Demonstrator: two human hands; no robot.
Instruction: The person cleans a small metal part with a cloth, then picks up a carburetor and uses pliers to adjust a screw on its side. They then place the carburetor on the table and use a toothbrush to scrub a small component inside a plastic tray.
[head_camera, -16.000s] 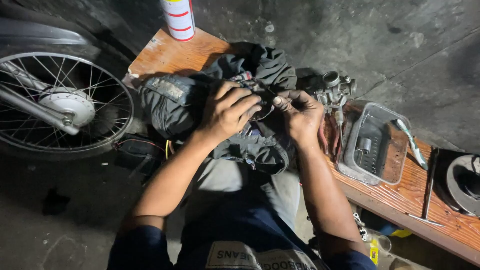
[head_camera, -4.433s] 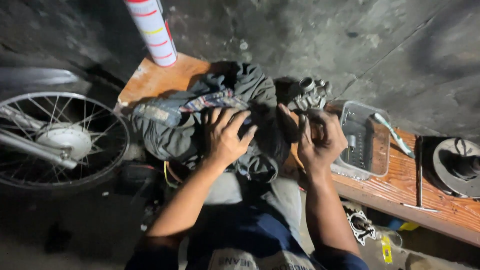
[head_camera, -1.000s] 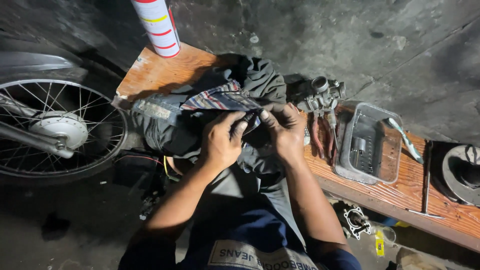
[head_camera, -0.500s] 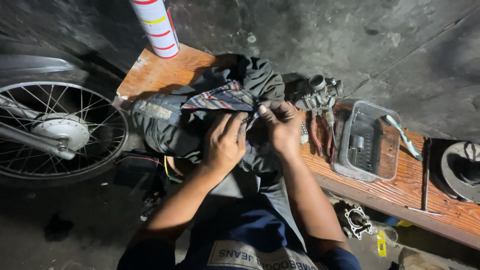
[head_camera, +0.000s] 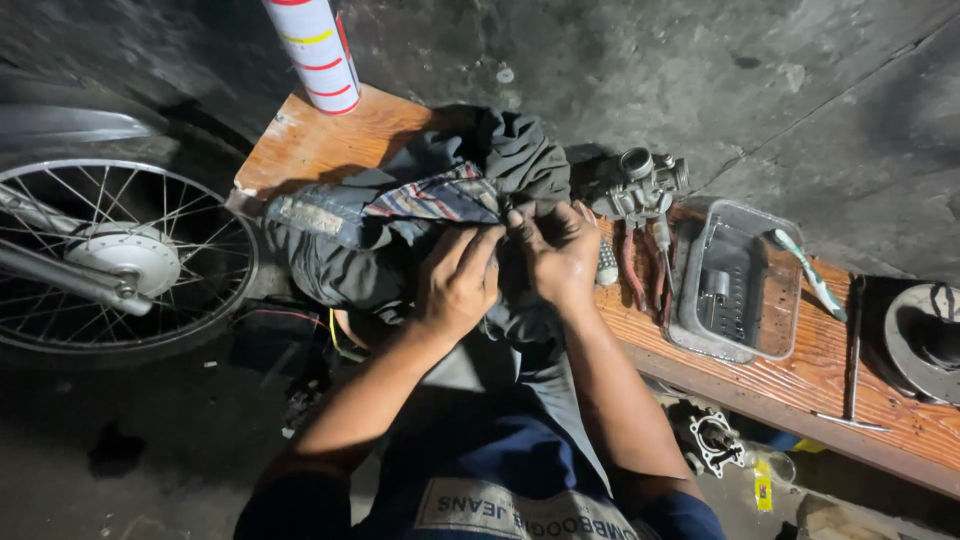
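Observation:
A heap of dark grey cloth (head_camera: 400, 225), with a striped patch on top, lies on a wooden bench (head_camera: 310, 145) in front of me. My left hand (head_camera: 458, 280) grips a fold of this cloth at its near edge. My right hand (head_camera: 555, 250) is closed next to it, pinching the cloth and perhaps a small dark part; the fingers hide what is inside. A metal carburettor (head_camera: 645, 185) stands on the bench just right of my right hand.
Red-handled pliers (head_camera: 630, 265) lie below the carburettor. A clear plastic tray (head_camera: 735, 285) with small parts and a toothbrush (head_camera: 805, 270) sit further right, then a round dark part (head_camera: 925, 340). A spray can (head_camera: 315, 50) stands at the bench's far end. A spoked wheel (head_camera: 115, 260) is left.
Both hands have stayed together on the cloth, with the fingers shifting a little. The view has drifted slightly.

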